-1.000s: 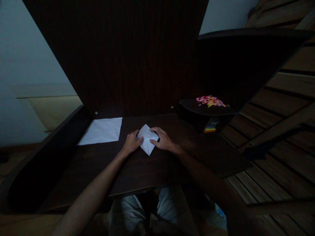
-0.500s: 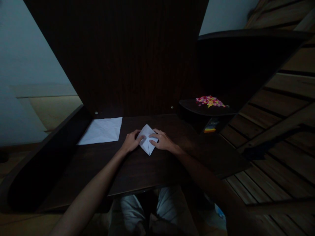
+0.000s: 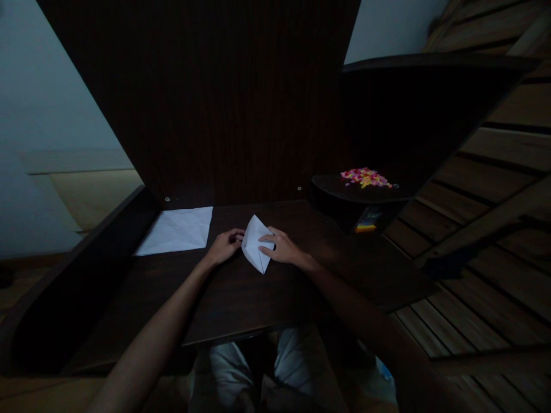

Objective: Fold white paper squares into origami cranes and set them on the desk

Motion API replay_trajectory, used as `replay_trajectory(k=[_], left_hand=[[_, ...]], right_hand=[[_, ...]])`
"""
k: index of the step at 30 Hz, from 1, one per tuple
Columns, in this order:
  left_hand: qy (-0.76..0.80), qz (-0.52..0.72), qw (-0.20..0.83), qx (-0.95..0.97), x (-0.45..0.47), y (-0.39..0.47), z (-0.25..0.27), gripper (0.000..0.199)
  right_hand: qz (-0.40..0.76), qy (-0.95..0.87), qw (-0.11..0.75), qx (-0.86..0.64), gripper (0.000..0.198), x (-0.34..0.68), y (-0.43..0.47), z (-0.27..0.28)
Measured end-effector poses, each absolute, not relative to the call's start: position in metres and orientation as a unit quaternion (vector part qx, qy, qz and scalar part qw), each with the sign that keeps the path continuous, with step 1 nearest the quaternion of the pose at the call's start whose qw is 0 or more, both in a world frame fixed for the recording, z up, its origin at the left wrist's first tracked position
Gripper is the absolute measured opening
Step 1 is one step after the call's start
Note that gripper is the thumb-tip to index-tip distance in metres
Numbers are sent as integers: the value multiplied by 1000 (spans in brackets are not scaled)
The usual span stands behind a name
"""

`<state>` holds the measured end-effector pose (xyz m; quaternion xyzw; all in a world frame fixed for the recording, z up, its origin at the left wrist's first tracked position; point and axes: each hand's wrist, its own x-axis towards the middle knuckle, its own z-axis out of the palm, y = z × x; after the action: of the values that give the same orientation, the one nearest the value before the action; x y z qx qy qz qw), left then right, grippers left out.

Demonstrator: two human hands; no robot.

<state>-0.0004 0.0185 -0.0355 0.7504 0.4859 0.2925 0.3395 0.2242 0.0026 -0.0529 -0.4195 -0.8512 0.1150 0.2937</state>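
Note:
A white sheet of paper (image 3: 255, 244), folded into a small kite-like shape with a crease down its lower part, rests on the dark desk in front of me. Its left side bulges up from the fold. My right hand (image 3: 284, 246) grips the right side, with thumb and finger on the top face and the other fingers around the far edge. Just off the paper's left edge is my left hand (image 3: 226, 246), its fingers curled loosely and apart from the thumb. Whether its fingertips brush the edge is hard to see.
A larger creased white sheet (image 3: 178, 229) lies on the desk's left by the side panel (image 3: 86, 281). Small pink and yellow pieces (image 3: 365, 178) are heaped on a corner shelf (image 3: 327, 184) at right, above a colourful striped item (image 3: 365, 228). A tall dark panel (image 3: 224, 115) stands behind.
My left hand has come off the folded paper and shifted slightly left. The paper's left side has lifted and bowed open. My right hand has kept its hold on the right side.

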Motion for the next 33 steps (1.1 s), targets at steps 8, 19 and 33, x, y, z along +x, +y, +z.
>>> replay_trajectory(k=[8, 19, 33], left_hand=[[445, 283, 374, 763, -6, 20, -33, 39], [402, 258, 380, 792, -13, 21, -33, 39], [432, 286, 319, 794, -4, 18, -41, 46]], right_hand=[[113, -854, 276, -426, 32, 225, 3, -53], [119, -853, 273, -428, 35, 225, 4, -54], [123, -849, 267, -439, 38, 224, 3, -54]])
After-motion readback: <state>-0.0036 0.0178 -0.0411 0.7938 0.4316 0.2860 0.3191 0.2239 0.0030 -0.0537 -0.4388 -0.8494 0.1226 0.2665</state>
